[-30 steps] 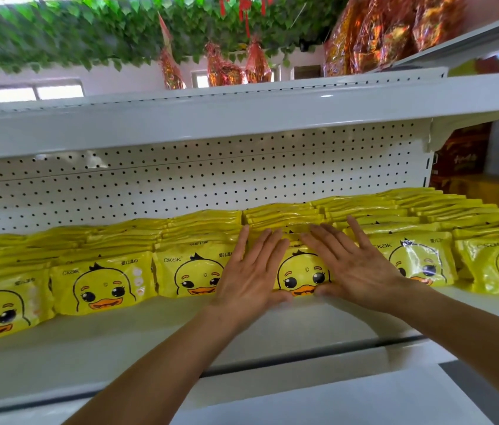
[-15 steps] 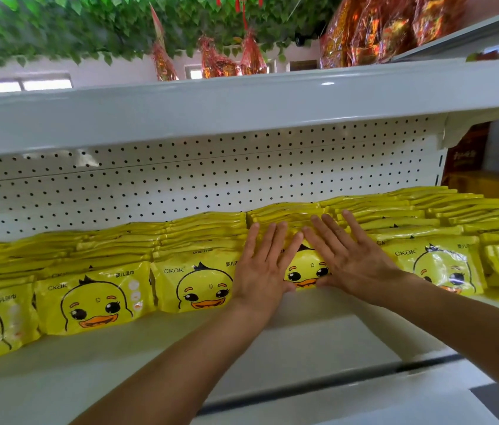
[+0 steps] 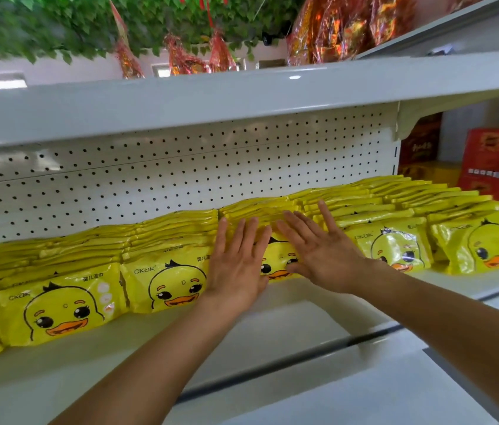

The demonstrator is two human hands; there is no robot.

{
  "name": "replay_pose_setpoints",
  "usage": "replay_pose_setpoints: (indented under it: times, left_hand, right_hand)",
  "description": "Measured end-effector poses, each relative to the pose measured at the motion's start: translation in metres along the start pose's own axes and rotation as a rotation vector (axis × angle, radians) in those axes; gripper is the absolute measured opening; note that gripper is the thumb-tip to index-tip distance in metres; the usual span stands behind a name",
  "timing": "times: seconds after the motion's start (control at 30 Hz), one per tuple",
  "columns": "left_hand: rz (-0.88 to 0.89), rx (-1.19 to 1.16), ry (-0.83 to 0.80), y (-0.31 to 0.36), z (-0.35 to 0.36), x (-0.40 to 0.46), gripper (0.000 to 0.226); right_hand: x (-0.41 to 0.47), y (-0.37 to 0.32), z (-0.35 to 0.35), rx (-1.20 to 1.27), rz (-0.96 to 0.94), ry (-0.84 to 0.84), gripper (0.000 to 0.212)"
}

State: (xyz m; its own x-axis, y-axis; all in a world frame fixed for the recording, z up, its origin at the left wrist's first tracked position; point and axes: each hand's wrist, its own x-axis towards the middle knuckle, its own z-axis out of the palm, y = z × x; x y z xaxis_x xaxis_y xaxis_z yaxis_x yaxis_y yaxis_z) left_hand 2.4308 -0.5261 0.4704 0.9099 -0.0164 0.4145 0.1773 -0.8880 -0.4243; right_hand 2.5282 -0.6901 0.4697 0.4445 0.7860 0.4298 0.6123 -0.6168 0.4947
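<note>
**Yellow glossy plastic duck-face packet (image 3: 275,259) fronts the middle stack**

Head view: the packet stands at the front of the middle stack on the white metal shelf (image 3: 88,363), leaning back against the packs behind it. Your left hand (image 3: 237,265) lies flat on its left part. Your right hand (image 3: 323,256) lies flat on its right part. The duck's face shows in the gap between them.

The fingers (image 3: 243,237) of both hands are straight and spread. They press on the wrapper and do not curl round it, and the fingertips reach up over the top edges of the stack.

Just left of your left hand stands a matching yellow duck pack (image 3: 168,283). Another matching pack (image 3: 395,245) stands just right of your right hand. More stacks run along the shelf to both sides.

Behind them rises the white perforated back panel (image 3: 180,167), and a second white shelf board (image 3: 242,96) spans overhead. Beyond the shelf's right end you see a red cardboard box (image 3: 496,161). Above the upper board hang green artificial leaves (image 3: 58,23) and red-and-gold foil-wrapped bundles (image 3: 349,29).
</note>
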Motion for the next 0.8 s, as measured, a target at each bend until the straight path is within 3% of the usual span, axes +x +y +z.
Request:
replay_pose_setpoints:
  times: [0.1, 0.27, 0.47, 0.63, 0.8]
  left_hand:
    - [-0.013, -0.097, 0.023, 0.013, -0.006, 0.002, 0.082]
    - [0.053, -0.344, 0.312, 0.063, -0.020, 0.015, 0.067]
    - [0.059, -0.378, 0.285, 0.133, -0.037, 0.047, 0.074]
    - [0.080, -0.250, 0.193, 0.146, -0.032, 0.067, 0.098]
    - [0.092, -0.129, 0.298, 0.144, -0.028, 0.067, 0.105]
  right_hand:
    - [-0.018, 0.015, -0.001, 0.072, -0.025, 0.150, 0.058]
    - [-0.058, 0.063, -0.008, 0.100, -0.085, 0.292, 0.044]
    - [-0.092, 0.131, -0.006, 0.113, -0.052, 0.274, 0.041]
    - [-0.101, 0.158, 0.006, 0.071, -0.031, 0.046, 0.076]
    - [-0.104, 0.150, 0.022, -0.006, 0.038, -0.035, 0.111]
